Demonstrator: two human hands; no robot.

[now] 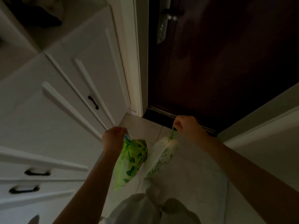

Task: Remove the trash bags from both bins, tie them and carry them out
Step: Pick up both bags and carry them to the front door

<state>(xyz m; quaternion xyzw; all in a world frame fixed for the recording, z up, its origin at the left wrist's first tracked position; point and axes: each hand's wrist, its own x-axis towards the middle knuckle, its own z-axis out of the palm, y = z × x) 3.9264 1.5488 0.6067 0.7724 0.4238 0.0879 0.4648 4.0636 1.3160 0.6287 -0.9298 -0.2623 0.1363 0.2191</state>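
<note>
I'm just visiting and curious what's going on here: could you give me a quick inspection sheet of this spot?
Surface: pale tiled floor, dimly lit.
Job's things: green bag hangs from blue drawstrings; white bag hangs from a green drawstring. Both are cinched at the top and off the floor.
Clutter: nothing seen on the floor.
Hands: left hand grips the green bag's strings; right hand grips the white bag's string.
Cables: nothing seen.
Surroundings: dark door ahead, shut, with a metal handle; white cabinets with black pulls on the left; white wall on the right.
</note>
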